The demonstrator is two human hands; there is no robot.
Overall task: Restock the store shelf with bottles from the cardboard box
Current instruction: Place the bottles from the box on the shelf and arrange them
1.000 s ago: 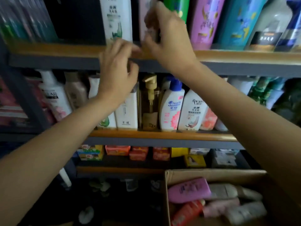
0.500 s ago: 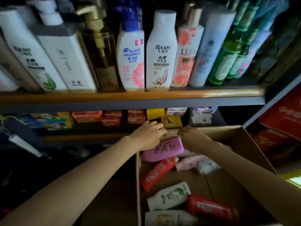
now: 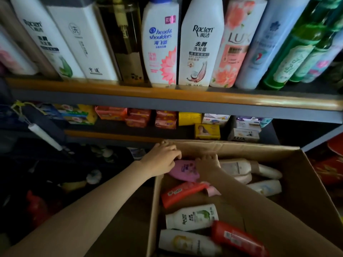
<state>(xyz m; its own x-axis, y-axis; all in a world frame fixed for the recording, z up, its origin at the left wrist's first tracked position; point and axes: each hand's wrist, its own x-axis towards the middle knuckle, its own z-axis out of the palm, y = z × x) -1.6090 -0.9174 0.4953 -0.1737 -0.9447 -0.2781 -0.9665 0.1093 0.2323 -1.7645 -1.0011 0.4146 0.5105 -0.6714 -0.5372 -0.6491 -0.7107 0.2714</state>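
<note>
1. both hands were down at the far left corner of the cardboard box (image 3: 289, 182), which stood on the floor in front of the shelf (image 3: 167, 97).
2. the left hand (image 3: 161, 160) lay over the near end of a purple bottle (image 3: 183, 170), its fingers curled over the bottle's top edge, gripping it.
3. the right hand (image 3: 207, 164) was at the other end of the same purple bottle, fingers bent down against it; whether it truly clasped the bottle or only touched it could not be told.
4. the purple bottle lay on its side inside the box, against the far wall.
5. further bottles lay flat in the box: an orange-red bottle (image 3: 182, 193) just below the purple one, a white bottle with green print (image 3: 193, 217), a red bottle (image 3: 239, 238), a white bottle with yellow print (image 3: 187, 242), and pale bottles (image 3: 248, 167) to the right of the right wrist.
6. on the shelf above stood a row of upright bottles, among them a head & shoulders bottle (image 3: 160, 43) and a white raclen bottle (image 3: 201, 43) side by side.
7. the lower shelf held soap boxes (image 3: 207, 131) in orange, yellow and white.
</note>
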